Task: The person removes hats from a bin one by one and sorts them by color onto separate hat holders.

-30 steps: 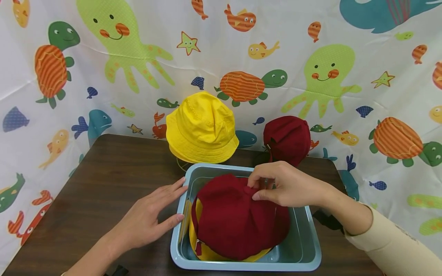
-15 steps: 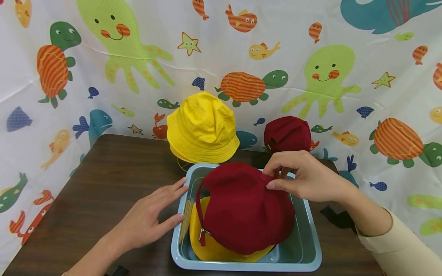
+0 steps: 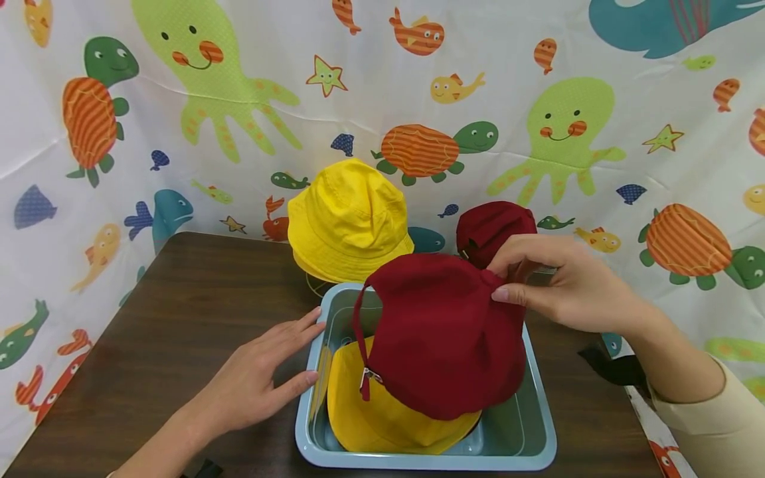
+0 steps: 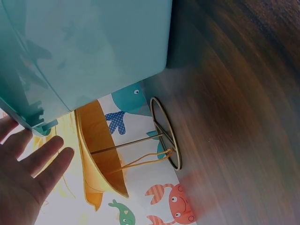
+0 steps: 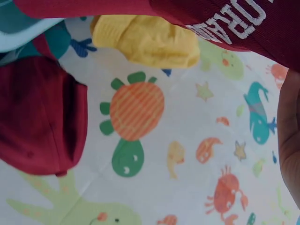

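Observation:
My right hand (image 3: 556,285) pinches a dark red baseball cap (image 3: 442,332) by the top of its crown, between thumb and fingers. Tilted, with its adjuster strap and metal buckle at the left, the cap hangs over a light blue plastic basin (image 3: 425,461). White embroidered letters show on the cap (image 5: 225,21) in the right wrist view. Below it in the basin lies a yellow hat (image 3: 352,405), partly hidden by the cap. With fingers spread, my left hand (image 3: 263,372) touches the basin's left rim. The left wrist view shows those fingers by the basin (image 4: 93,42).
Behind the basin a yellow bucket hat (image 3: 349,222) sits on a wire stand (image 4: 164,136). Another dark red cap (image 3: 487,229) is at the back right. A patterned sea-animal curtain (image 3: 382,79) hangs behind the dark wooden table (image 3: 197,299).
My right hand has lifted the red cap up and to the right, off the yellow hat in the basin, so more of that hat shows. The left hand has stayed at the rim.

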Demonstrator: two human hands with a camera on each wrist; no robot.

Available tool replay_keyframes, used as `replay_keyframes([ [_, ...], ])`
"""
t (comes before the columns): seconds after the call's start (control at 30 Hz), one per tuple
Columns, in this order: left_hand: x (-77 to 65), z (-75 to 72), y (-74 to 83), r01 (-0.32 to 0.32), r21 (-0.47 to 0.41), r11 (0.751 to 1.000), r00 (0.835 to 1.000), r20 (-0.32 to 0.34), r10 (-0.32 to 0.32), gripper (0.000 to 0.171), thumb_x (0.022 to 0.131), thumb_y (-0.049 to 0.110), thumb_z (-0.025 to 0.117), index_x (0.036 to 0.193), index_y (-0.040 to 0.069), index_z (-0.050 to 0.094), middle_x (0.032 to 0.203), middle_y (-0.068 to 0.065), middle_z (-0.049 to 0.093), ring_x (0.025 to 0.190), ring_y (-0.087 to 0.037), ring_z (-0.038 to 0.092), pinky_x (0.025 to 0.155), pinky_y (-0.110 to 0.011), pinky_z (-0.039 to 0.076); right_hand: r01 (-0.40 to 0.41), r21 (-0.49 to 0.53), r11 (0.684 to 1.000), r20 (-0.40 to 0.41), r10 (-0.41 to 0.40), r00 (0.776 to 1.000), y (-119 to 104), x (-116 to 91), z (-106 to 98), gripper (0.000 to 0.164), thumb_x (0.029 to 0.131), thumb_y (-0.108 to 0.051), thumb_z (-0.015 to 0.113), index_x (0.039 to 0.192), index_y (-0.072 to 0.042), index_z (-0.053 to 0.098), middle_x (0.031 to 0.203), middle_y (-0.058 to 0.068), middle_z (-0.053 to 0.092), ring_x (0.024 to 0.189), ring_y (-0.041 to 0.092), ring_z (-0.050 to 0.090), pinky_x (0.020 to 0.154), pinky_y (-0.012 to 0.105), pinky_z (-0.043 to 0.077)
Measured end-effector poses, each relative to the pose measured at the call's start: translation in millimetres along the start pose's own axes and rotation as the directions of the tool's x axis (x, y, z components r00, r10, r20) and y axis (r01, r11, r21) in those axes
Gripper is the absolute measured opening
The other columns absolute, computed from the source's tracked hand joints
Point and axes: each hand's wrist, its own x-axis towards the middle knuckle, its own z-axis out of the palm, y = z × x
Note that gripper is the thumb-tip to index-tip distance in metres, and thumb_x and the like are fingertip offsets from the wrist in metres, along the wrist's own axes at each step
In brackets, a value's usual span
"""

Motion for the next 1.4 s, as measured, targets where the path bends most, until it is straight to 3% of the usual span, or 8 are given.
replay_keyframes([
  [0.23, -0.6, 0.5, 0.0, 0.0, 0.0, 1.0, 1.0, 0.012, 0.0, 0.064, 0.099, 0.036, 0.071, 0.157, 0.019, 0.05, 0.166, 0.003, 0.04, 0.141, -0.029, 0.053, 0.102, -0.061, 0.053, 0.036, -0.093, 0.995, -0.073, -0.042, 0.996, 0.1, -1.0, -20.2, 0.043, 0.074, 0.018, 0.083, 0.106, -0.009, 0.075, 0.099, 0.001, 0.073, 0.087, 0.011, 0.065, 0.075, 0.017, 0.057],
  [0.4, -1.0, 0.6, 0.0, -0.011, 0.002, 1.0, 1.0, 0.011, 0.011, 0.065, 0.1, 0.036, 0.071, 0.158, 0.019, 0.049, 0.167, 0.003, 0.039, 0.142, -0.028, 0.052, 0.103, -0.06, 0.052, -0.002, -0.134, 0.991, -0.101, -0.011, 0.995, -1.8, 0.9, -34.8, 0.049, 0.068, 0.029, 0.079, 0.105, -0.004, 0.076, 0.099, 0.002, 0.073, 0.086, 0.012, 0.065, 0.076, 0.016, 0.056],
  [0.63, -1.5, 0.8, -0.6, -0.046, 0.03, 0.998, 0.999, -0.009, 0.046, 0.068, 0.098, 0.032, 0.073, 0.159, 0.018, 0.047, 0.167, 0.003, 0.039, 0.143, -0.024, 0.051, 0.105, -0.056, 0.051, -0.06, -0.18, 0.982, -0.194, 0.024, 0.981, 4.1, 4.4, -50.8, 0.037, 0.073, 0.025, 0.079, 0.103, 0.002, 0.076, 0.094, 0.003, 0.074, 0.083, 0.012, 0.068, 0.077, 0.014, 0.056],
  [0.87, -1.0, 1.1, 0.4, -0.052, 0.041, 0.998, 0.998, -0.02, 0.053, 0.07, 0.097, 0.032, 0.074, 0.159, 0.017, 0.047, 0.167, 0.003, 0.039, 0.142, -0.023, 0.051, 0.105, -0.055, 0.051, -0.148, -0.205, 0.967, -0.287, 0.085, 0.954, 14.3, 5.5, -63.0, 0.039, 0.074, 0.032, 0.072, 0.105, 0.008, 0.075, 0.098, 0.004, 0.075, 0.084, 0.013, 0.069, 0.078, 0.014, 0.056],
  [1.1, -1.0, 1.4, 0.4, -0.062, 0.057, 0.996, 0.998, -0.026, 0.064, 0.071, 0.096, 0.032, 0.075, 0.159, 0.016, 0.047, 0.166, 0.004, 0.039, 0.142, -0.022, 0.051, 0.105, -0.055, 0.051, -0.27, -0.237, 0.933, -0.368, 0.17, 0.914, 25.2, 3.6, -75.9, 0.026, 0.088, 0.017, 0.073, 0.112, 0.007, 0.074, 0.102, -0.008, 0.074, 0.08, 0.006, 0.071, 0.073, 0.012, 0.056],
  [1.4, -1.4, 2.0, 0.3, -0.06, 0.06, 0.996, 0.998, -0.027, 0.061, 0.071, 0.096, 0.032, 0.075, 0.16, 0.016, 0.046, 0.167, 0.004, 0.039, 0.142, -0.021, 0.051, 0.106, -0.054, 0.051, -0.322, -0.294, 0.9, -0.45, 0.167, 0.877, 44.7, 2.2, -88.9, 0.022, 0.09, 0.012, 0.074, 0.112, 0.006, 0.075, 0.098, -0.018, 0.072, 0.079, 0.002, 0.066, 0.072, 0.009, 0.052],
])
